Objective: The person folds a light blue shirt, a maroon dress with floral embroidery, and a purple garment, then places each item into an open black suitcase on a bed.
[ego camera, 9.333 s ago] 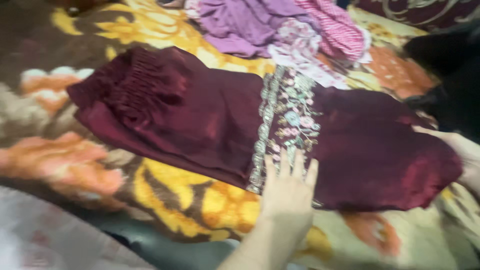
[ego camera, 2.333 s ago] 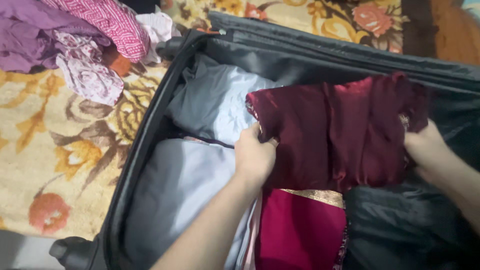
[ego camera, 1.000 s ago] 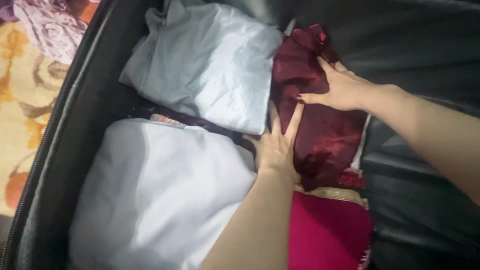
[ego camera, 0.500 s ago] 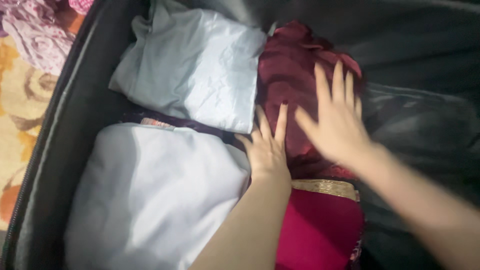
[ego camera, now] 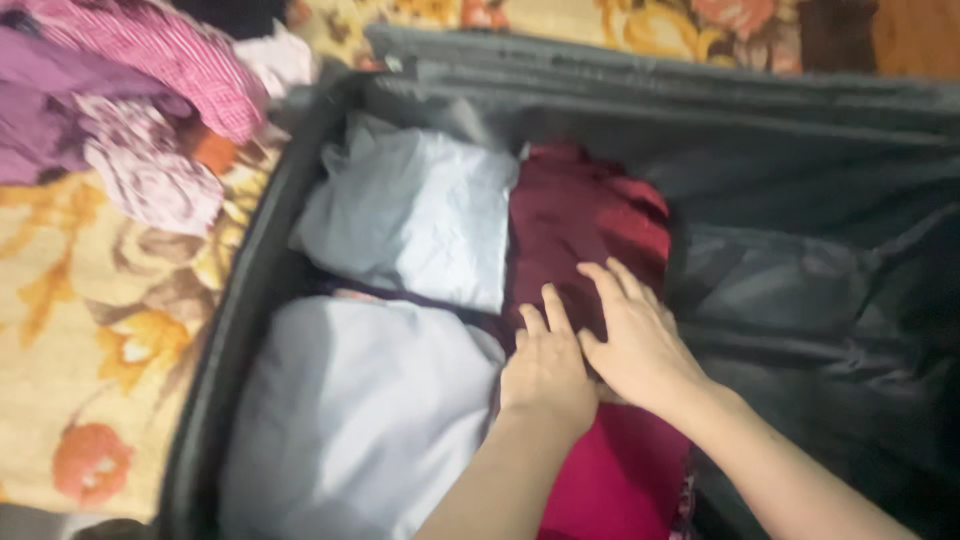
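I have one view only, from the head-worn camera, so no overlap with a second view can be checked. It looks steeply down and forward from above into an open dark suitcase [ego camera: 300, 180], at close range. Both forearms enter from the bottom edge. A flowered blanket [ego camera: 110, 330] fills the left margin. The frame is slightly blurred.

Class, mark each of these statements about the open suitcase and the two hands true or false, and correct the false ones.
1. Both hands rest flat on the folded dark maroon garment. True.
2. The left hand grips a pale grey folded cloth. False: it lies open on the maroon garment.
3. Two pale grey folded bundles lie left of the maroon garment. True.
4. The dark grey fabric suitcase is zipped shut. False: it lies open.
5. The right hand holds the pink striped cloth. False: that cloth lies outside.
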